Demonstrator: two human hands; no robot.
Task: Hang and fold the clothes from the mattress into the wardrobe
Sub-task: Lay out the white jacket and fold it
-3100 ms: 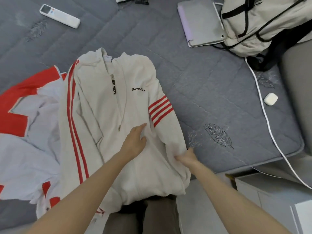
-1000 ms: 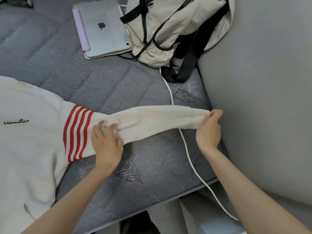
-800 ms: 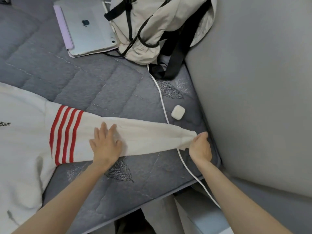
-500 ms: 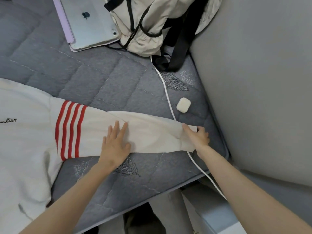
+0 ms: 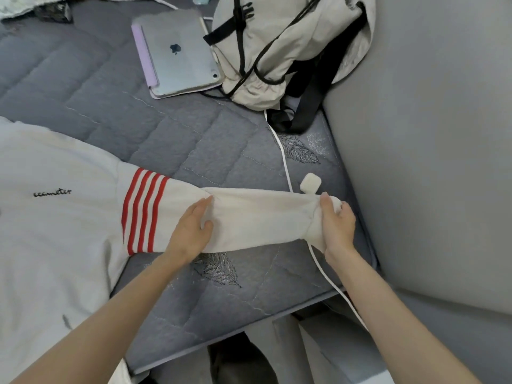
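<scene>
Hoodie (image 5: 55,217) flat on mattress (image 5: 194,151), body at 9 o'clock, sleeve (image 5: 249,217) stretched toward 3 o'clock over cable (image 5: 285,167). Left hand (image 5: 191,231) palm-down on mid-sleeve, fingers (image 5: 203,205) straight, pressing. Right hand (image 5: 336,225) at 3 o'clock, curled round cuff (image 5: 314,234), gripping it. Soft, light, limp fleece by the look: likely to sag wherever unsupported, hardly slippery. Best held at cuff and by stripes (image 5: 141,209), then laid across chest. Case (image 5: 310,183) just beyond cuff at 12 o'clock; cable a likely snag
</scene>
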